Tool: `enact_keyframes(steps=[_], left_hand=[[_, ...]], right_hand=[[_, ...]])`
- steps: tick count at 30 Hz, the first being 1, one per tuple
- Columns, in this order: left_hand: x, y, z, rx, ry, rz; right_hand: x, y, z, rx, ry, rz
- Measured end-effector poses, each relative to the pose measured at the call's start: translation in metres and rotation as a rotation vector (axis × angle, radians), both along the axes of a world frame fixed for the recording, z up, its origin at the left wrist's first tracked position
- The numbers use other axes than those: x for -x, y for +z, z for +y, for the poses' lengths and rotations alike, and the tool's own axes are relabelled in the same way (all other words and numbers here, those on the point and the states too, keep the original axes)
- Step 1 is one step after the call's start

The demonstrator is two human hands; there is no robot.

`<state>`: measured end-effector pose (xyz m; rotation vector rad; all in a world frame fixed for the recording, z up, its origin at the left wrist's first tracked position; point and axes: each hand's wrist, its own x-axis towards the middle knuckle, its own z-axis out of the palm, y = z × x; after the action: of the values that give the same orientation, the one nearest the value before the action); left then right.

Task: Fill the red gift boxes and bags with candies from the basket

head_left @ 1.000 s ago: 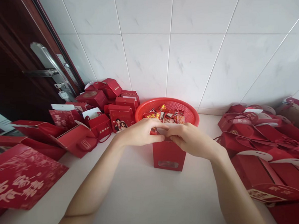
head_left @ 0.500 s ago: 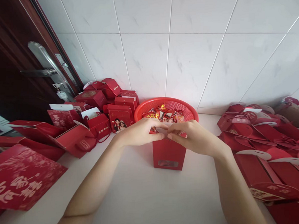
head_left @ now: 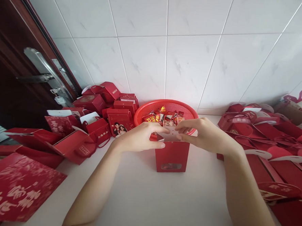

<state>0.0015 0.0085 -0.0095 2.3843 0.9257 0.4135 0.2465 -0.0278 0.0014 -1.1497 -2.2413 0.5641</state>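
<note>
A red box [head_left: 172, 157] with a small clear window low on its front stands upright on the white table. Its top flap is raised, showing a white inner side with small holes. At the box's upper left is my left hand [head_left: 141, 137], thumb and fingers apart around the top edge. My right hand [head_left: 202, 135] is at the upper right, its fingertips closed on the flap's right side. Behind the box sits a red mesh basket [head_left: 142, 109] holding wrapped candies [head_left: 168, 123].
Red gift boxes [head_left: 90, 102] crowd the left side, with a large printed one [head_left: 15, 190] nearest. More red boxes [head_left: 285, 133] are piled on the right. A tiled wall [head_left: 190, 61] rises behind, and a dark door [head_left: 14, 50] with a metal handle is at the left.
My hands have moved apart, the right one shifting to the right and the left thumb and fingers spreading. More of the flap's white inner side shows. The view has shifted slightly.
</note>
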Motion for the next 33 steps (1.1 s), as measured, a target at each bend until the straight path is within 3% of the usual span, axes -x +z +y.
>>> enact_keyframes(steps=[10,17,21,27,33], left_hand=[[-0.005,-0.005,0.003,-0.111,0.031,-0.044],[-0.01,-0.007,0.005,-0.101,0.07,-0.034],[-0.01,-0.007,0.006,-0.108,0.044,-0.033],[-0.01,-0.008,0.007,-0.156,0.118,-0.008],[-0.004,-0.01,0.011,-0.093,0.12,0.019]], right_hand=[[-0.014,0.0,0.009,0.05,-0.209,-0.078],[-0.008,-0.005,0.016,0.077,-0.14,-0.211],[-0.006,-0.008,0.02,0.1,-0.091,-0.184],[-0.006,-0.01,0.024,0.108,-0.047,-0.164],[-0.007,-0.015,0.029,0.077,0.022,-0.132]])
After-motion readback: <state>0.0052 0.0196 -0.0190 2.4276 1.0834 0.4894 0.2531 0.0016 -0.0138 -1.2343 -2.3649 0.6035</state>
